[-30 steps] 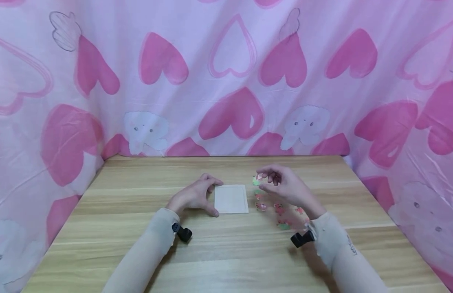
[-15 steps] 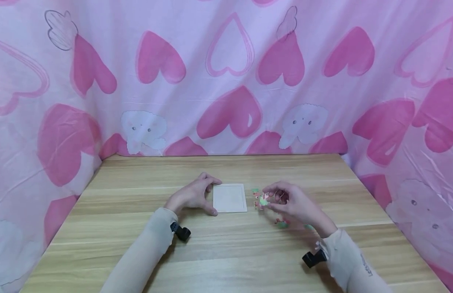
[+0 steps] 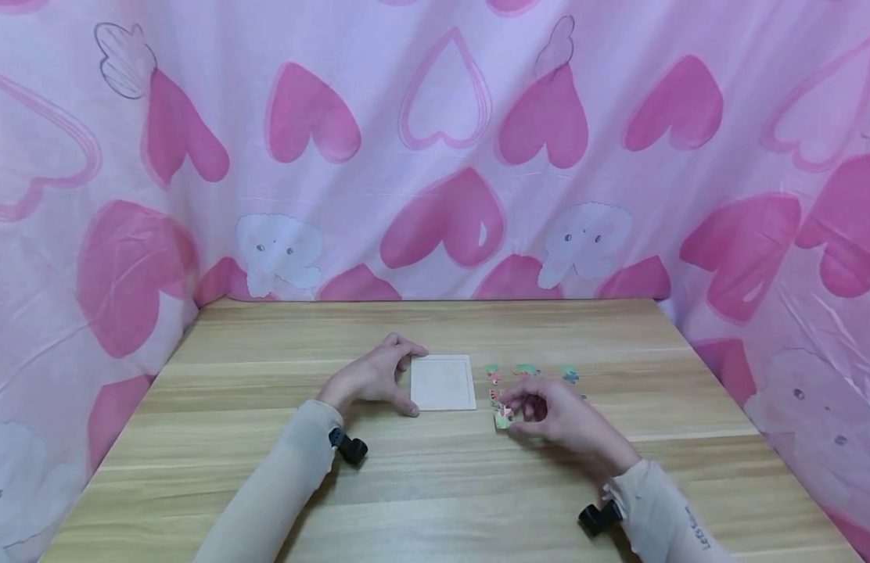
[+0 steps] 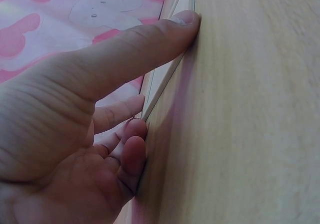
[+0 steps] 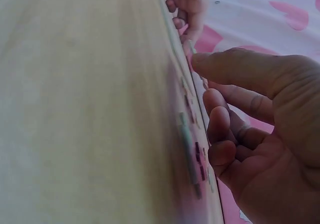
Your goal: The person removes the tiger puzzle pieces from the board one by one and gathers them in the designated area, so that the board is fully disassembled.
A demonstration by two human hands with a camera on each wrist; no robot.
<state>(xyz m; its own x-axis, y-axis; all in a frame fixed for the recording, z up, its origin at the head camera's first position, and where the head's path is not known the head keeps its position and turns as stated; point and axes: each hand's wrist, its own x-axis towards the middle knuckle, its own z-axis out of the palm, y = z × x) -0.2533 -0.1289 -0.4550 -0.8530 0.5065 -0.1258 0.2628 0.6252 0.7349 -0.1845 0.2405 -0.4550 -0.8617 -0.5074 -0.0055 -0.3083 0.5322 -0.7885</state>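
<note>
A square, pale wooden puzzle tray (image 3: pixel 442 383) lies flat at mid-table, its inside bare. My left hand (image 3: pixel 375 375) holds it by the left side, thumb at the near corner and index finger at the far one. In the left wrist view the thumb (image 4: pixel 165 37) presses on the tray's edge (image 4: pixel 161 87). To the right of the tray, my right hand (image 3: pixel 569 418) pinches a green, white and pink jigsaw piece (image 3: pixel 503 419) between thumb and fingers, just above the table. The right wrist view shows that piece (image 5: pixel 191 45) mostly hidden behind the thumb.
More jigsaw pieces lie right of the tray: a green and red one (image 3: pixel 492 370), a green one (image 3: pixel 526 368), a green and blue one (image 3: pixel 569 373). Others are partly hidden under my right hand. Behind the wooden table (image 3: pixel 407 485) hangs a pink heart-patterned curtain (image 3: pixel 435 203).
My right hand has carried the jigsaw piece from the far side toward the near side, past the tray's right edge. The left hand and the tray have stayed in place.
</note>
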